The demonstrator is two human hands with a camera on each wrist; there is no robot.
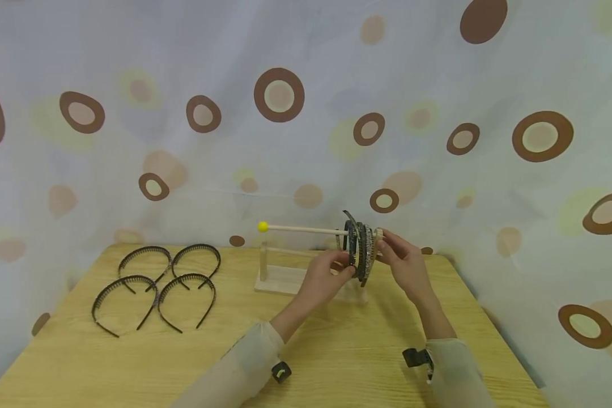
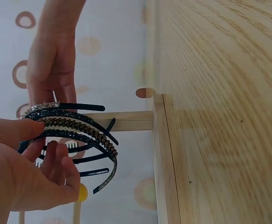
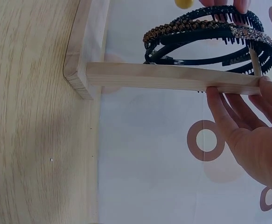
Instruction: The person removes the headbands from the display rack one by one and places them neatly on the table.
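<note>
A wooden stand point(image 1: 280, 281) carries a rod tipped with a yellow ball point(image 1: 262, 226). Several dark, glittery and beaded headbands point(image 1: 365, 249) hang bunched at the rod's right end, against the post. My left hand point(image 1: 326, 277) pinches the headbands from the left side; in the left wrist view its thumb lies over their beaded bands point(image 2: 75, 125). My right hand point(image 1: 408, 271) grips the top of the stand's right post point(image 3: 163, 77), thumb on one side and fingers on the other. Part of the rod is hidden behind the headbands.
Several black toothed headbands point(image 1: 186, 277) lie in two rows on the left of the wooden table point(image 1: 347, 362). A patterned curtain point(image 1: 316, 147) hangs close behind the table and along its right side. A second, lower bar point(image 1: 290, 251) runs across the stand.
</note>
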